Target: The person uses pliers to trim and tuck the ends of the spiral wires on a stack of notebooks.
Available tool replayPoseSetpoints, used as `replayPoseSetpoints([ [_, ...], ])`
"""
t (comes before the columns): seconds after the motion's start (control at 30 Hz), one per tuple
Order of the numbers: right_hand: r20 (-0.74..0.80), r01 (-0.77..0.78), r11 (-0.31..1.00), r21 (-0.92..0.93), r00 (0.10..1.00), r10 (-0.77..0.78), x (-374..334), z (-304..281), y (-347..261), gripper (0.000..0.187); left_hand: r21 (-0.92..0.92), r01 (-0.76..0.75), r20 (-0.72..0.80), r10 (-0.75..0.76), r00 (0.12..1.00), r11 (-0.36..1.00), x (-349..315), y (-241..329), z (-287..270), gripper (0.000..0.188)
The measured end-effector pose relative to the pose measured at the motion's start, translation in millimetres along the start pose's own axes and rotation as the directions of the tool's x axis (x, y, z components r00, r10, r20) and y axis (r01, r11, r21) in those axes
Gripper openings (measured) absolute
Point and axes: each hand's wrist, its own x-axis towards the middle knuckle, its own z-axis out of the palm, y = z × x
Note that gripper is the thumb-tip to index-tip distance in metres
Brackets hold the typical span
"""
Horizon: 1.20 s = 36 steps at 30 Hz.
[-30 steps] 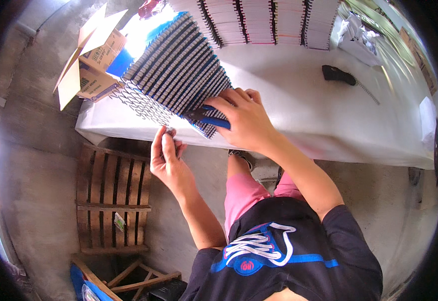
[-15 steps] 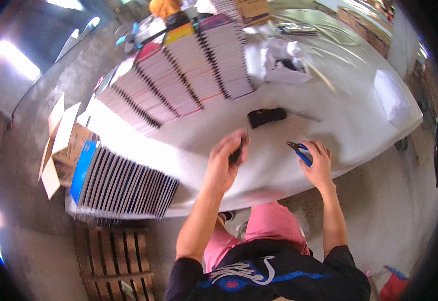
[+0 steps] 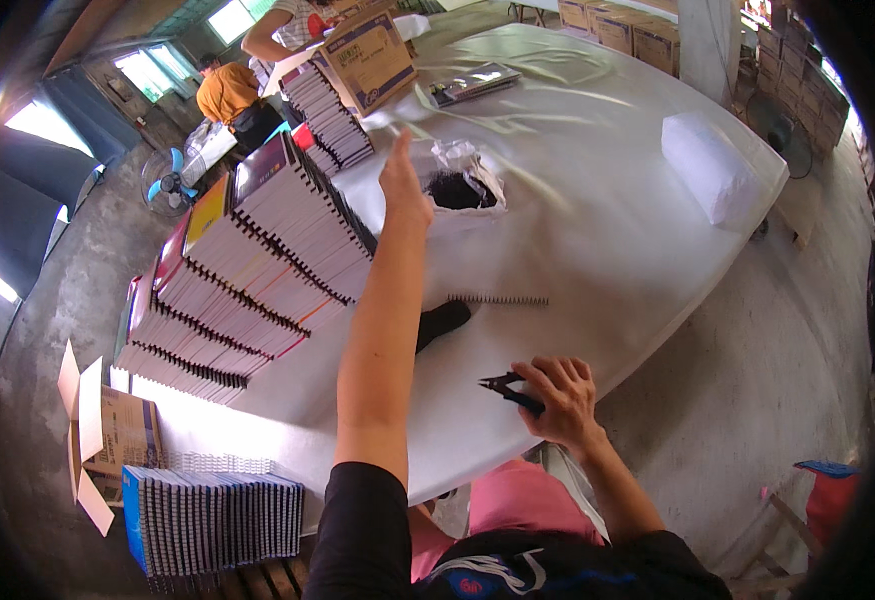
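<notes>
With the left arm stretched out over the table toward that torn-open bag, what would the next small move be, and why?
Probably lower the left hand into the torn clear bag of dark pieces: the hand hangs open just beside it, touching nothing. The right hand already holds small cutters at the table's near edge, and one loose spiral coil lies between.

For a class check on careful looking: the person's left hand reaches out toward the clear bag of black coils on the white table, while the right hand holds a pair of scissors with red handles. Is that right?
Not quite. The head view shows the right hand holding small black cutting pliers with dark blue handles, not red-handled scissors. The rest stands: the left hand reaches toward the clear bag of black coils on the white table.
</notes>
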Motion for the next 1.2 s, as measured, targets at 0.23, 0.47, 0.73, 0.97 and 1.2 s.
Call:
replayPoseSetpoints([
  [0.23, 0.070, -0.062, 0.996, -0.062, 0.995, 0.067, -2.3, 7.5, -0.7, 0.062, -0.181, -0.188, 0.344, 0.242, 0.907, 0.965, -152.5, 73.8, -50.2, 0.029],
  [0.47, 0.054, -0.024, 0.999, 0.036, 0.998, 0.023, -2.5, 11.7, -15.6, 0.046, 0.100, -0.450, 0.636, 0.291, 0.715, 0.887, -382.4, 97.1, -219.9, 0.013],
  [0.73, 0.252, 0.219, 0.776, 0.592, 0.864, -0.437, -7.4, 42.2, -211.6, 0.047, 0.648, -0.333, -0.465, 0.702, 0.539, 0.685, -470.3, 109.7, -377.0, 0.052],
  [0.97, 0.183, 0.387, 0.699, 0.601, 0.785, -0.592, -11.3, 59.5, -320.6, 0.056, 0.484, -0.418, -0.516, 0.637, 0.573, 0.769, -430.5, 116.0, -405.4, 0.036],
  [1.2, 0.132, 0.419, 0.713, 0.563, 0.805, -0.578, -9.3, 70.7, -335.9, 0.057, 0.481, -0.526, -0.554, 0.708, 0.437, 0.701, -419.2, 112.4, -397.8, 0.024],
])
